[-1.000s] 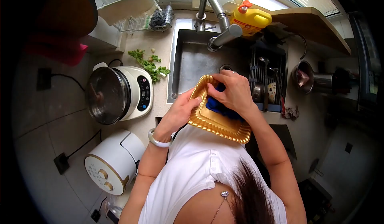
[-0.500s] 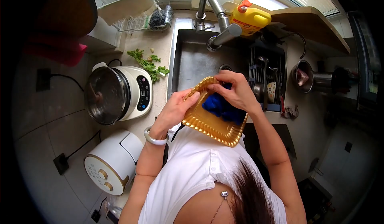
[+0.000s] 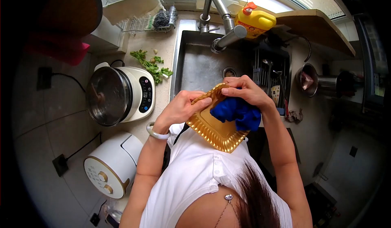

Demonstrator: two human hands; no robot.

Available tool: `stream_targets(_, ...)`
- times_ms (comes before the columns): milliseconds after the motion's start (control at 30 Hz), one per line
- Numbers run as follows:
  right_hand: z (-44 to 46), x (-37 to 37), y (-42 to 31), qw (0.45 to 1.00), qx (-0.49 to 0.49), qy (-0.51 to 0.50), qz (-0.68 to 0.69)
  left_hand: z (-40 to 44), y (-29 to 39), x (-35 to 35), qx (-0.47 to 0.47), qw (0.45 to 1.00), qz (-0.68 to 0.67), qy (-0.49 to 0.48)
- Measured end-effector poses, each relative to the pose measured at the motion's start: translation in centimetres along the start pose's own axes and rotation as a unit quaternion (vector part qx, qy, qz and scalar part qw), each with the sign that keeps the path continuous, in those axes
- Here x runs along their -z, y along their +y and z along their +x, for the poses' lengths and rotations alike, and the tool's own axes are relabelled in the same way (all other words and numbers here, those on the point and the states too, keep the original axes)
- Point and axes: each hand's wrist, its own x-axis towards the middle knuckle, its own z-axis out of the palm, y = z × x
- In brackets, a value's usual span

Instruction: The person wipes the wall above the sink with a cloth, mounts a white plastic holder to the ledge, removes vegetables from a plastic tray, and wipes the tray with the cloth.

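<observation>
A shiny gold tray (image 3: 211,124) with a fluted rim is held tilted in front of my white shirt, near the front of the sink. My left hand (image 3: 183,106) grips its left rim, thumb on the inner face. At the far corner, the thumb and fingers of my right hand (image 3: 247,91) press against the rim. A crumpled blue cloth (image 3: 240,114) hangs beneath that hand, bunched against it and spread over the tray's right side. My right palm and the cloth's upper edge are hidden.
Beyond the tray is a steel sink (image 3: 199,59) under a tap (image 3: 228,32). A dish rack (image 3: 262,69) with utensils sits at its right, a yellow bottle (image 3: 256,22) behind. On the left are leafy greens (image 3: 150,65), a glass-lidded cooker (image 3: 118,93) and a white appliance (image 3: 114,165).
The tray has tipped and shifted slightly towards me. My right hand has moved right and down, and the blue cloth has slid right, now bunching over the tray's right edge.
</observation>
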Motion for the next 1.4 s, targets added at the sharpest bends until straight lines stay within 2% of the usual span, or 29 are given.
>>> stream_targets(67, 0.2, 0.4, 0.6, 1.000, -0.004, -0.016, 0.018, 0.3, -0.3, 0.3, 0.017, 0.999, -0.019, -0.038)
stream_targets(200, 0.4, 1.4, 1.3, 0.999, -0.011, -0.036, 0.018, 0.8, -0.5, 0.4, 0.000, 0.999, -0.029, -0.045)
stream_targets(300, 0.5, 2.0, 0.3, 0.999, -0.001, -0.050, 0.002, 1.2, 0.3, 0.9, 0.037, 0.996, 0.006, -0.081)
stream_targets(367, 0.6, 2.7, 0.3, 0.996, -0.017, -0.077, -0.044, 1.6, 0.3, 1.0, 0.029, 0.996, -0.008, -0.086)
stream_targets(467, 0.5, 2.6, 0.6, 0.997, -0.017, -0.063, -0.028, 2.4, -0.9, 1.4, 0.005, 0.995, 0.055, -0.089)
stream_targets(533, 0.4, 2.4, 0.8, 0.998, -0.020, -0.059, -0.017, 3.1, -1.8, 1.3, -0.014, 0.995, 0.043, -0.086)
stream_targets(567, 0.5, 2.2, 1.2, 0.999, -0.023, -0.037, 0.018, 3.2, -1.9, 1.2, -0.033, 0.996, 0.030, -0.082)
stream_targets(633, 0.6, 2.0, 1.9, 0.998, -0.025, -0.016, 0.053, 3.1, -2.1, 1.1, -0.004, 0.998, 0.023, -0.065)
stream_targets(700, 1.0, 2.2, 2.2, 0.991, -0.026, 0.025, -0.129, 3.4, -2.5, 1.0, 0.014, 0.997, 0.071, -0.015)
stream_targets(733, 1.0, 0.7, 1.5, 0.983, 0.015, 0.103, -0.152, 3.2, -1.6, 0.3, -0.008, 0.998, 0.048, 0.026)
stream_targets(767, 0.9, 0.0, 0.5, 0.964, 0.027, 0.138, -0.224, 3.0, -1.1, -0.2, -0.008, 0.998, 0.049, 0.024)
stream_targets(833, 0.7, -1.8, -0.8, 0.946, 0.019, 0.210, -0.246, 2.6, -0.4, -1.1, -0.015, 0.991, 0.089, 0.099)
stream_targets(900, 0.9, -3.0, 0.4, 0.874, 0.161, 0.294, -0.353, 1.7, 1.9, -1.7, 0.002, 0.990, 0.094, 0.110)
stream_targets(1000, 0.8, -3.9, -0.2, 0.864, 0.150, 0.312, -0.365, 0.9, 2.5, -2.1, 0.047, 0.983, 0.131, 0.123)
stream_targets(1067, 0.8, -4.3, -0.7, 0.860, 0.110, 0.322, -0.380, 0.7, 2.5, -2.3, 0.062, 0.990, 0.010, 0.126)
stream_targets(1167, 1.0, -4.7, -0.6, 0.862, 0.098, 0.339, -0.364, 0.8, 2.2, -1.8, 0.060, 0.992, -0.034, 0.109)
stream_targets(1300, 1.3, -4.5, 0.0, 0.875, 0.059, 0.345, -0.334, 0.4, 1.7, -2.3, 0.070, 0.993, -0.012, 0.090)
stream_targets(1400, 1.2, -4.2, -0.3, 0.896, 0.054, 0.323, -0.299, 0.2, 2.2, -2.7, 0.060, 0.991, -0.070, 0.100)
